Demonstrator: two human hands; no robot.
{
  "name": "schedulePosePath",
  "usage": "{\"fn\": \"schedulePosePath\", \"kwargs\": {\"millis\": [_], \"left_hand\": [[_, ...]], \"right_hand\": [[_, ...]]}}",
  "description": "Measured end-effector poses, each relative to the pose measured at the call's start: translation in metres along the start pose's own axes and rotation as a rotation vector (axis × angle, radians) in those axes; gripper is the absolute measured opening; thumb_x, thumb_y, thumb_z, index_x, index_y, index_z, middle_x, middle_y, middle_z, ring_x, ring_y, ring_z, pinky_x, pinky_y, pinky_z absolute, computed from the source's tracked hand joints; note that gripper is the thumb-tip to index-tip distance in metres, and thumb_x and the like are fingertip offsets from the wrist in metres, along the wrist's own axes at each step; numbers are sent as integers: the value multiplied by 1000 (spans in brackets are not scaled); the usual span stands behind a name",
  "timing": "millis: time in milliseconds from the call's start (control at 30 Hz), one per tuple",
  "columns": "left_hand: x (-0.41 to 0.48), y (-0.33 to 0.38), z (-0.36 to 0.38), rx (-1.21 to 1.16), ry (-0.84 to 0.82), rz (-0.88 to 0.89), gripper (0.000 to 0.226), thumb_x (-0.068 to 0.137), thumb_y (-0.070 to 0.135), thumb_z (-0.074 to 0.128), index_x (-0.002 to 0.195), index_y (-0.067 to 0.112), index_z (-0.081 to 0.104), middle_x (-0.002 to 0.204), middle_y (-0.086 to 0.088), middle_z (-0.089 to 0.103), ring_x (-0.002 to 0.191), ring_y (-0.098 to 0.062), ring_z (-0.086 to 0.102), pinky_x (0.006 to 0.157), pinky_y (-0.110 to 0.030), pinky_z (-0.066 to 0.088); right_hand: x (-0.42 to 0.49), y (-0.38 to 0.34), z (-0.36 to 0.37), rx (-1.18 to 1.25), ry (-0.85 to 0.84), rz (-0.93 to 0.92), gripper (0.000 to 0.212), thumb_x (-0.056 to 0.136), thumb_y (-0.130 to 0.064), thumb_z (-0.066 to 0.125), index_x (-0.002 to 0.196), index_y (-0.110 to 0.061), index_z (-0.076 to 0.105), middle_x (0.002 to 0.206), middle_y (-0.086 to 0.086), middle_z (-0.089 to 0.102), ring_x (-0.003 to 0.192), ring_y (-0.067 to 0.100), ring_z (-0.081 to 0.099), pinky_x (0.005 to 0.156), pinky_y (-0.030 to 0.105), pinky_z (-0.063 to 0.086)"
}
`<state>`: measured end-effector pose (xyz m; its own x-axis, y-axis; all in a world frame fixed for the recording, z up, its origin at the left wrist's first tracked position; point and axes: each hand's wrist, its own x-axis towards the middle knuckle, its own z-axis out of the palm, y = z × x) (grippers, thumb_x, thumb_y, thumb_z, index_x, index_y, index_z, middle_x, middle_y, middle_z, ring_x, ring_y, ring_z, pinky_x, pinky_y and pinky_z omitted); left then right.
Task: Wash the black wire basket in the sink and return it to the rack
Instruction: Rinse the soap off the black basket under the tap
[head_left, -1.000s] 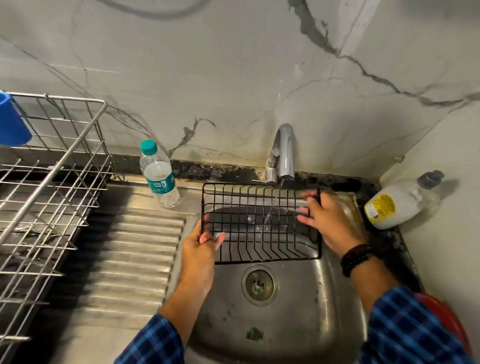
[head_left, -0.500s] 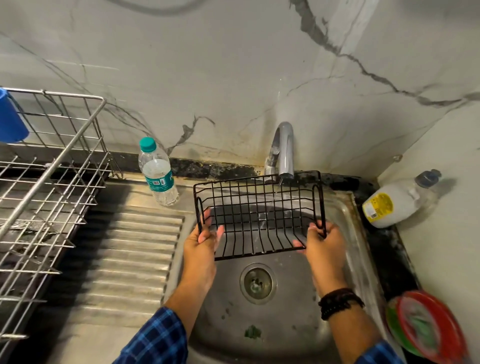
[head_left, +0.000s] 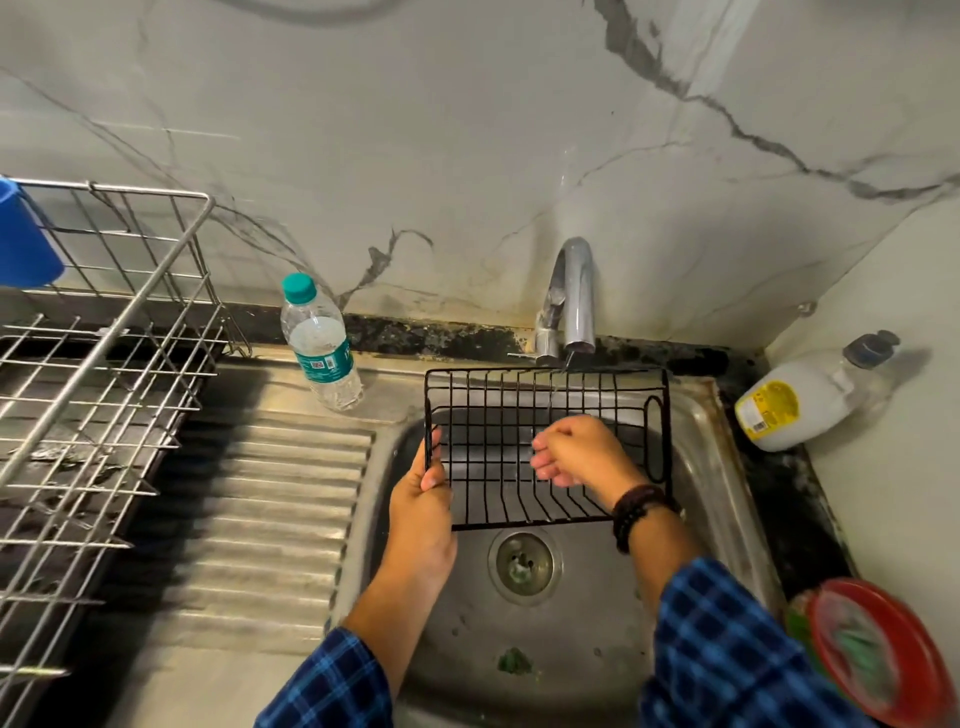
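One wire basket (head_left: 488, 452) held over the sink (head_left: 701, 467): our left hand (head_left: 423, 499) grips its left rim; our right hand (head_left: 579, 452) curls inside it, hold unclear. We judge it light, stiff, slippery when wet; the rims grip best.

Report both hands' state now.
Left hand: holding the black wire basket by its left edge.
Right hand: fingers curled inside basket; grip cannot be told.

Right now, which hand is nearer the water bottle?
Left. The left hand grips the basket at its left edge, below the bottle; the right hand is over the basket's middle, farther right.
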<state>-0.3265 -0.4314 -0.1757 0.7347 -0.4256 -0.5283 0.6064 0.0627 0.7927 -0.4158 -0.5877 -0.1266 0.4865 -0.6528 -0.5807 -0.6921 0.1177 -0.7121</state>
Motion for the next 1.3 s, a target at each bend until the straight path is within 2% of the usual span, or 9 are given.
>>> {"fn": "schedulePosePath", "kwargs": {"millis": [133,300,367,433,533,600,667,833,1300], "left_hand": [[8,15,-10,-28,33,-84,58,88,-21,24,79,21,63,78,9,50,58,-5,35,58,-24,27],[3,16,-6,15,19,-253,49,93,-16,25,73,17,56,75,1,48,40,-7,27,39,-22,21],[1,10,-1,38,15,-251,50,94,-14,26,70,19,54,79,2,53,42,-8,28,45,-22,28],[-2,7,7,50,30,-222,51,95,-14,26,64,21,48,89,4,60,51,-7,35,82,-27,48],[-4,8,17,72,81,-204,52,96,-14,25,66,20,50,75,6,54,64,-2,46,122,-47,12],[1,9,17,57,86,-191,52,95,-14,25,75,21,58,70,9,51,52,-3,39,121,-38,19],[7,9,13,-4,56,-154,56,91,-18,23,85,21,62,71,9,46,41,-5,29,85,-15,34],[10,15,4,-98,-31,-103,63,84,-25,23,105,18,63,63,11,37,41,-5,22,44,-17,22],[17,32,8,-162,-17,-37,64,81,-28,22,102,16,63,72,9,45,43,-4,26,56,-22,15]], "right_hand": [[4,-15,-4,40,-60,-86,22,103,-17,48,110,-17,69,98,0,77,86,15,74,76,28,59],[3,-24,0,-500,7,-188,27,98,-11,49,95,-20,75,99,-5,72,88,11,66,92,35,57],[-2,-21,-1,-559,-68,-97,26,97,-10,50,92,-17,74,98,6,74,86,16,68,89,39,59],[-3,-17,-7,-638,7,-100,25,95,-10,50,98,-15,74,105,7,72,96,21,67,92,40,55],[-3,-9,-21,-760,211,-53,23,96,-16,52,106,-20,72,114,5,69,104,25,64,93,39,53],[-4,-1,-27,-791,197,-33,24,96,-12,53,110,-21,71,115,4,67,105,26,63,92,37,53],[-6,4,-29,-722,93,-68,32,95,-5,49,107,-27,69,113,2,64,100,22,61,88,32,51],[-4,-3,-22,-735,-116,-130,34,99,-11,42,110,-32,68,121,-2,65,108,18,61,93,32,49],[-11,-8,-24,-767,377,-372,42,99,-7,43,133,-26,60,139,-3,56,113,19,61,91,39,56]]}}
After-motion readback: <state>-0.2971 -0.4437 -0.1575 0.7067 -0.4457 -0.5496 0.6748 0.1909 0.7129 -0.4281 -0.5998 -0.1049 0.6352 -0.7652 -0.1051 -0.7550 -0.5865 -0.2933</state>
